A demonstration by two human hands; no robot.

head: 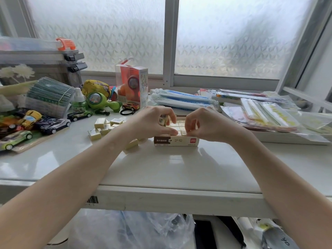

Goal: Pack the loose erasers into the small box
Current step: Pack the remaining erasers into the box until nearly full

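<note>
I see the box lying flat on the desk, its long axis running left to right, the printed side facing me. Erasers already fill its open top in rows. My left hand has its grip round a few erasers held upright over the box's left end. My right hand pinches at the near row, fingers curled. Loose erasers lie just left of the box.
</note>
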